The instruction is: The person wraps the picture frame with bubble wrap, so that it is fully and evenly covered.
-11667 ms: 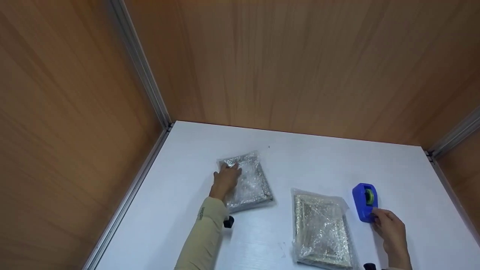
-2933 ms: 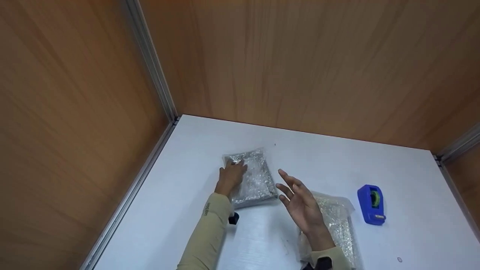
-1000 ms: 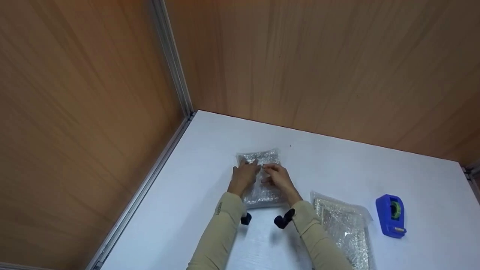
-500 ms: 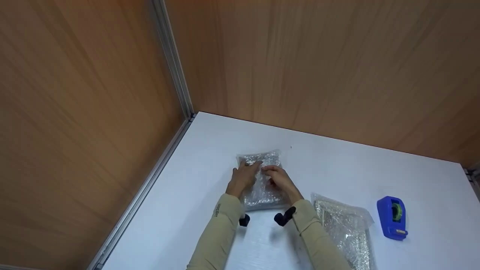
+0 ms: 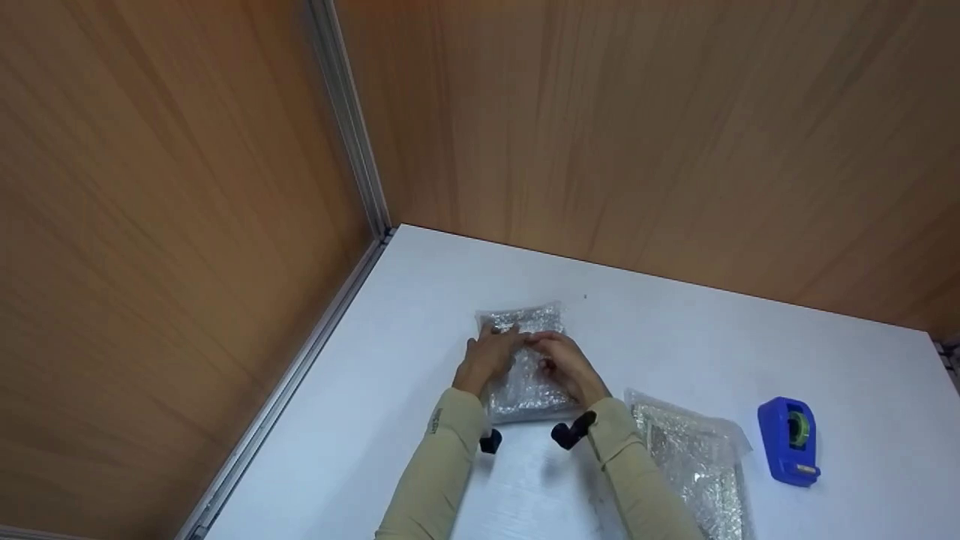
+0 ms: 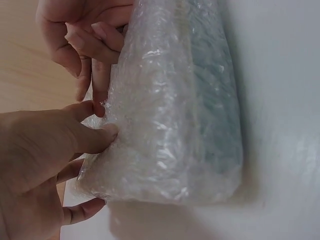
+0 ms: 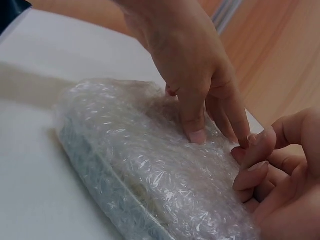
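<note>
A flat package in bubble wrap (image 5: pixel 525 394) lies on the white table, its wrap creased and shiny. My left hand (image 5: pixel 486 361) rests on its far left part with the fingers spread, thumb and fingertips pressing the wrap (image 6: pixel 155 120). From the right, my right hand (image 5: pixel 570 366) reaches over the same package. In the left wrist view, two of the right hand's fingers (image 6: pixel 101 82) extend down to the wrap beside the left fingertips, while others are bent. Fingertips of both hands meet at the wrap in the right wrist view. No separate item shows in either hand.
A second bubble-wrapped package, a framed rectangle (image 5: pixel 694 465), lies at the front right, partly behind the right sleeve (image 5: pixel 637 480). Further right stands a blue tape dispenser (image 5: pixel 787 442) with a green roll. Wooden panels (image 5: pixel 637 135) wall the table's back and left.
Earlier my right hand was at the tape dispenser, then came left over the table to the package. In the last second its fingertips shift slightly toward my left hand, which stays on the wrap.
</note>
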Available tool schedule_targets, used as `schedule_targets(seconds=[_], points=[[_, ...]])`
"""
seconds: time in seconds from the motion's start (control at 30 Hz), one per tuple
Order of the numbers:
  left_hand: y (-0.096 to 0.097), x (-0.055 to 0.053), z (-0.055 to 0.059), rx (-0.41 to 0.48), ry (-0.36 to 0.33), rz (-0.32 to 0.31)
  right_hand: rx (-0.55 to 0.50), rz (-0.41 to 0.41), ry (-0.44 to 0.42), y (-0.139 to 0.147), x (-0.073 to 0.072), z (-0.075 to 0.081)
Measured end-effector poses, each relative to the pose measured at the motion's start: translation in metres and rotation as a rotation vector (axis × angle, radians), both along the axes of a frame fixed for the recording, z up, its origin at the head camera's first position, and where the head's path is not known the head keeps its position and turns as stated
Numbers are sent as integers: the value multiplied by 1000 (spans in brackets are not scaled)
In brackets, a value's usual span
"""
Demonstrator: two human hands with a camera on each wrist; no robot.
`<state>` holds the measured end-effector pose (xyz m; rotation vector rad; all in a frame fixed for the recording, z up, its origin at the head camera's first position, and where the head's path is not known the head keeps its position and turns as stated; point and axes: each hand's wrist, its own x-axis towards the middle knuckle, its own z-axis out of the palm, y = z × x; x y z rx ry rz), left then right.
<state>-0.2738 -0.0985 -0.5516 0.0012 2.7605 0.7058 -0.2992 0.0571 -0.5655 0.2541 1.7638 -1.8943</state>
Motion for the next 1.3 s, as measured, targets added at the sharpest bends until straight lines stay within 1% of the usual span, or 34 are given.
schedule_targets(seconds=[0.03,0.17,0.23,0.27,0.3,0.4,0.43,0.47,0.53,0.63,0.67,0.7,0.73,0.77,0.83,0.87,1.0,1.03,1.17,1.3], points=[[0,0,0,-9,-1,-2,8,0,-3,0,0,1],[2,-1,3,-97,14,-62,42,8,-15,0,2,6],[3,-1,4,-131,27,-91,59,24,-19,1,1,9],[3,0,5,-130,25,-90,63,31,-23,1,1,10],[4,0,5,-116,19,-76,68,37,-26,2,0,10],[3,2,6,-113,43,-94,32,49,-37,4,0,12],[3,2,6,-103,45,-92,19,55,-33,5,0,11],[3,2,7,-71,36,-70,-2,59,-30,6,0,11],[1,3,8,-56,44,-71,-29,67,-23,7,0,10],[1,4,8,18,17,-9,-20,72,-5,7,0,9],[1,5,7,23,20,-7,-11,70,-2,7,0,9],[1,4,7,7,27,-21,-3,65,2,7,0,9],[1,5,7,8,28,-22,3,60,10,7,0,8],[1,4,6,-9,38,-39,13,56,20,7,-1,8],[1,4,6,-12,36,-40,27,51,43,6,-1,8],[1,4,5,-29,42,-50,34,48,54,6,-1,8],[1,4,6,-27,38,-23,43,48,80,6,0,10],[1,4,6,-39,46,-29,45,54,84,6,1,9],[1,2,5,-78,78,-44,31,80,68,6,2,8],[1,1,4,-98,91,-47,-35,105,24,7,3,7]])
